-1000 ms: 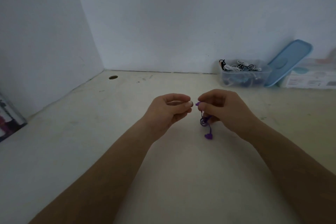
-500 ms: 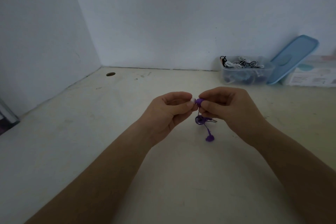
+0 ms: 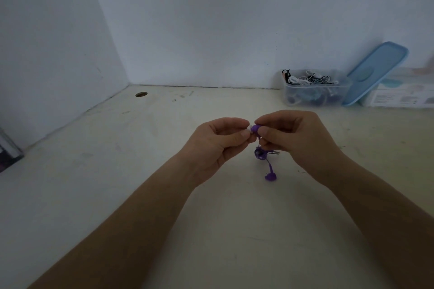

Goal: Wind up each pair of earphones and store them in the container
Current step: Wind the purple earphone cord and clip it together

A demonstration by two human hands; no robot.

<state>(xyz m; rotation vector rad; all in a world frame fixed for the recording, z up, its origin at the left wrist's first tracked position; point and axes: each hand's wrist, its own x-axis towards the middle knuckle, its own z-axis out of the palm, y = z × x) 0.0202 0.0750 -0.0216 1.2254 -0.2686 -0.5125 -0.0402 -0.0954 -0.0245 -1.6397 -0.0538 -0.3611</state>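
Purple earphones hang between my hands above the middle of the table, the cord wound into a small coil with one earbud dangling below it. My right hand pinches the other purple earbud at the top and holds the coil. My left hand touches that earbud's white tip with thumb and forefinger. A clear plastic container stands at the back right against the wall, holding several wound earphones in white, black and other colours.
A blue lid leans on the container's right side. A white box lies behind it at the right edge. A round hole is in the table near the back left corner. A dark object sits at the left edge.
My hands have come together: the left thumb and forefinger now pinch the white tip of the earbud held by the right hand. The view shifted slightly.
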